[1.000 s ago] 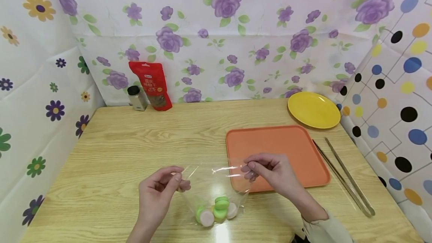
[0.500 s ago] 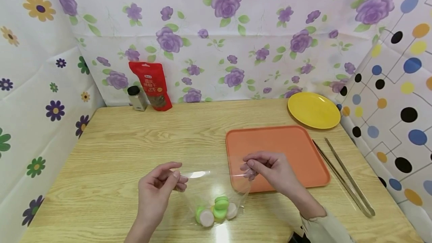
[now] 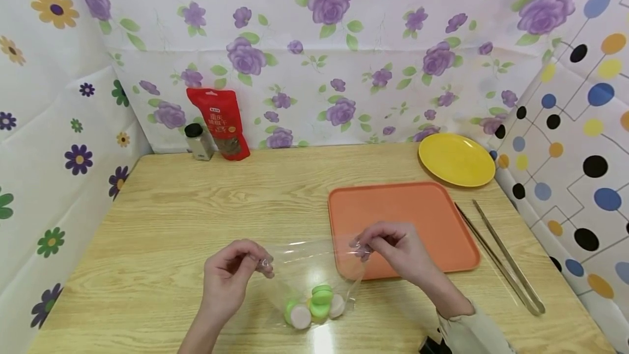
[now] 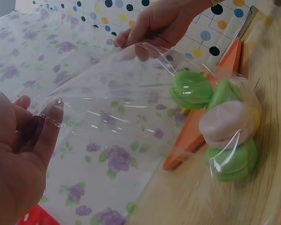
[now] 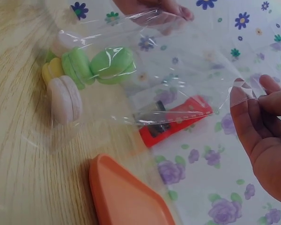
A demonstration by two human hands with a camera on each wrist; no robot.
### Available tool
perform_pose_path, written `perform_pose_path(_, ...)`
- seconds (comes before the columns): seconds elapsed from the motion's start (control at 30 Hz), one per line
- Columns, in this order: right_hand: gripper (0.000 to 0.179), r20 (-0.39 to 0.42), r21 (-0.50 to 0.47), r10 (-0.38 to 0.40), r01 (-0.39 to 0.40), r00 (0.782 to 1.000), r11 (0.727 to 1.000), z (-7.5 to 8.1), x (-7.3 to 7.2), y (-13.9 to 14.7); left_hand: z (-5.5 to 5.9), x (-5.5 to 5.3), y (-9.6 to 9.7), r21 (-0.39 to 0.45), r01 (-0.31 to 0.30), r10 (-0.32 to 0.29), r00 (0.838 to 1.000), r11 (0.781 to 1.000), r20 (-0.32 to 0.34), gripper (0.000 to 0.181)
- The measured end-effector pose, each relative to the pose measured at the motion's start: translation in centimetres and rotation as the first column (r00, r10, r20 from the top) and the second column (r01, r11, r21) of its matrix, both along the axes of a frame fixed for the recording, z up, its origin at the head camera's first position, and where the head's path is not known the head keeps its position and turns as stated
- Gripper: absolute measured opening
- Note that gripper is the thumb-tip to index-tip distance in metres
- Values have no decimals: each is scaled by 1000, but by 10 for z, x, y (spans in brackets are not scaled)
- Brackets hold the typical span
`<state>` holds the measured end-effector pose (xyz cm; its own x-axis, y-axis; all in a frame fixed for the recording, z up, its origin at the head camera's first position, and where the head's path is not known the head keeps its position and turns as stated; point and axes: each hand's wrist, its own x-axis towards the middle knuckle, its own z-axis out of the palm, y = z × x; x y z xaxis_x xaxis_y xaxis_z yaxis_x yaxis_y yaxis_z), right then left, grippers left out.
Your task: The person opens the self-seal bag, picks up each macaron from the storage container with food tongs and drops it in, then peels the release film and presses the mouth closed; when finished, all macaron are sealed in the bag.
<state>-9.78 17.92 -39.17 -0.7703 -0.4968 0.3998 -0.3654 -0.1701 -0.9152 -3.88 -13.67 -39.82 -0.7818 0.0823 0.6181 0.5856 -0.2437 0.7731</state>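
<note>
A clear plastic bag (image 3: 314, 266) stands upright near the table's front, its top edge stretched between both hands. Several macarons lie in its bottom: green ones (image 3: 321, 300), pale pinkish ones (image 3: 301, 317) and a yellow one (image 5: 51, 70) partly hidden by the others. My left hand (image 3: 231, 275) pinches the bag's upper left corner between thumb and fingers. On the other side my right hand (image 3: 395, 247) pinches the upper right corner, in front of the orange tray (image 3: 403, 206).
Metal tongs (image 3: 506, 258) lie right of the tray, with a yellow plate (image 3: 457, 160) behind. At the back left stand a red pouch (image 3: 221, 124) and a black-capped jar (image 3: 199, 142). Patterned cloth walls border the table (image 3: 162, 223) at the back and sides.
My left fingers loosened a little half a second ago and now pinch the bag's corner closer, gathering the film. The right hand has barely moved, and the macarons stay in place.
</note>
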Motion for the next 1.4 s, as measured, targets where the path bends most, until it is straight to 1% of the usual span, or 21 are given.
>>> perform_pose_path(0.07,22,-30,4,7,-6,1000,1000,0,0,1,-1,-3,-2,-7,46,-46,997,999,-60,19)
perform_pose_path(0.1,24,-58,2,15,-15,998,1000,-1,-1,1,-2,-4,-2,-13,63,-64,995,998,-74,18)
perform_pose_path(0.17,28,-103,-4,37,-38,994,999,-1,-1,2,-3,-6,-4,-23,95,-96,991,995,-92,17)
perform_pose_path(0.23,32,-140,-10,60,-62,988,998,-1,-1,3,-4,-7,-5,-32,113,-115,989,993,-96,19)
perform_pose_path(0.33,38,-186,-20,92,-97,978,995,-1,-2,4,-5,-7,-6,-44,123,-127,987,991,-95,20)
perform_pose_path(0.4,41,-222,-19,108,-115,969,993,0,-2,5,-5,-8,-7,-52,120,-125,988,991,-95,20)
perform_pose_path(0.57,45,-309,-11,131,-141,942,990,1,-4,6,-4,-8,-7,-74,116,-122,988,991,-94,20)
perform_pose_path(0.7,44,-326,-6,149,-159,934,987,0,-5,8,-3,-9,-7,-86,120,-128,986,989,-108,29)
perform_pose_path(0.8,42,-325,-7,158,-170,932,985,1,-6,9,-2,-9,-8,-94,127,-138,983,988,-124,34)
perform_pose_path(0.93,43,-337,-3,170,-182,926,983,2,-5,10,-2,-10,-9,-101,131,-144,980,986,-134,32)
perform_pose_path(1.07,47,-359,11,182,-191,915,982,4,-5,10,-1,-10,-10,-102,132,-146,979,986,-142,29)
perform_pose_path(1.17,46,-369,25,179,-183,912,983,5,-4,10,-1,-10,-10,-102,137,-151,978,985,-146,28)
perform_pose_path(1.33,37,-374,37,154,-152,914,988,4,-5,11,-1,-10,-9,-86,136,-148,977,987,-155,33)
perform_pose_path(1.4,35,-375,35,144,-141,916,989,3,-5,13,-1,-10,-8,-86,112,-124,980,990,-155,32)
